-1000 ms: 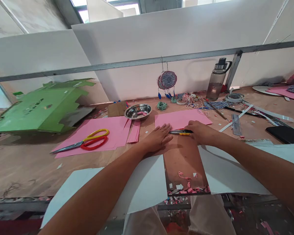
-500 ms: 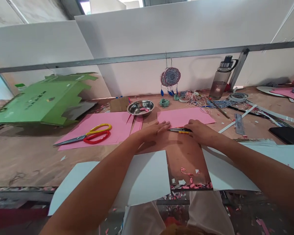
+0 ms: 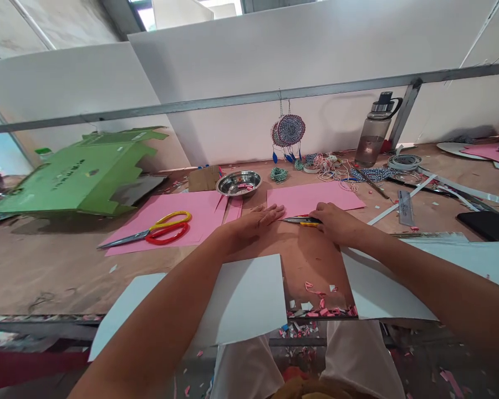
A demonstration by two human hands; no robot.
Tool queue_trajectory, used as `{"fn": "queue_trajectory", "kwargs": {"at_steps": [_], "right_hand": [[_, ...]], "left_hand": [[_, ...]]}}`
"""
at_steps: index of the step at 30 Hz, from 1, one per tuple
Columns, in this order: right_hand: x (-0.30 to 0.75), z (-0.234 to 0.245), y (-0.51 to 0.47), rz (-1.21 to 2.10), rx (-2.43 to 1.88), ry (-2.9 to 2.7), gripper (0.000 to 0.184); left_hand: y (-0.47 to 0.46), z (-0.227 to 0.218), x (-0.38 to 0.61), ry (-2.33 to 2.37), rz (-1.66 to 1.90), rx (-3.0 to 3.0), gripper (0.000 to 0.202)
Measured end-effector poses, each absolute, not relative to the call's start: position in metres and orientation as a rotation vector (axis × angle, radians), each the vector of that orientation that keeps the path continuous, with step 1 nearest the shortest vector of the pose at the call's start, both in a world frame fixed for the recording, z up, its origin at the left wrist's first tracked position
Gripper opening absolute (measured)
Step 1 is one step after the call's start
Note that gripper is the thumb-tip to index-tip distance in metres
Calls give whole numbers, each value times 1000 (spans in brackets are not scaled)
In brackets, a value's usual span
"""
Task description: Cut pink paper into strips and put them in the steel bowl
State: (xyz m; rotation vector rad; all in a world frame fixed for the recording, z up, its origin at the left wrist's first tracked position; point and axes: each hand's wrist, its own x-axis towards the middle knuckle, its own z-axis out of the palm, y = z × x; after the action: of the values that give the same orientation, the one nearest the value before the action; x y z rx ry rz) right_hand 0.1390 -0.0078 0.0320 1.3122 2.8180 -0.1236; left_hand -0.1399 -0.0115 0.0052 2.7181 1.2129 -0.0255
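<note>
My left hand (image 3: 255,220) lies flat, fingers together, pressing on the near left corner of a pink paper sheet (image 3: 311,197) on the brown table. My right hand (image 3: 331,220) grips a yellow-and-black utility knife (image 3: 300,220), whose blade points left toward the left fingertips along the sheet's near edge. Just in front of both hands is bare brown tabletop, with white sheets (image 3: 241,299) on either side of it.
Red-and-yellow scissors (image 3: 158,231) rest on a larger pink sheet (image 3: 178,213) at left. A steel bowl (image 3: 238,182), a green cardboard box (image 3: 77,177), a hanging woven ornament (image 3: 289,130), a water bottle (image 3: 374,133), tape roll (image 3: 404,162), ruler (image 3: 405,206) and cord scraps surround the area.
The knife and right hand slid slightly left along the pink sheet's edge; the left hand shifted a little left too. The camera view also drifted slightly.
</note>
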Motion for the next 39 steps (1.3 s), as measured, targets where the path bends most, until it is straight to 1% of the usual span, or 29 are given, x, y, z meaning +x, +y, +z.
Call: {"fn": "queue_trajectory", "kwargs": {"at_steps": [11,15,19,23,25,29,32,34,36,39], "right_hand": [[122,34,-13,-103,1290,2814,28],[113,36,-16,-133,1241,2840,31],[105,40,-21,-143,1228,2850,33],[103,48,-29,-205,1158,2854,36],[106,49,-31,-235,1143,2847,34],[122,46,-25,-321,1252,2915,27],[142,42,-5,-392,1466,3033,29],[156,39,12,-290,1602,3041,29],[171,35,29,-188,1729,2873,32],[186,31,44,-180,1662,2695,39]], "left_hand": [[0,-2,-143,1150,-10,2664,58],[-1,0,-142,1143,7,2635,57],[-4,5,-139,1167,71,2578,55],[-6,10,-137,1214,142,2470,59],[-6,9,-137,1225,186,2456,59],[-3,1,-133,1222,323,2495,50],[0,-3,-121,1277,501,2454,39],[2,-3,-112,1325,585,2435,30],[2,-1,-106,1368,628,2428,24],[1,3,-103,1402,638,2433,21]]}}
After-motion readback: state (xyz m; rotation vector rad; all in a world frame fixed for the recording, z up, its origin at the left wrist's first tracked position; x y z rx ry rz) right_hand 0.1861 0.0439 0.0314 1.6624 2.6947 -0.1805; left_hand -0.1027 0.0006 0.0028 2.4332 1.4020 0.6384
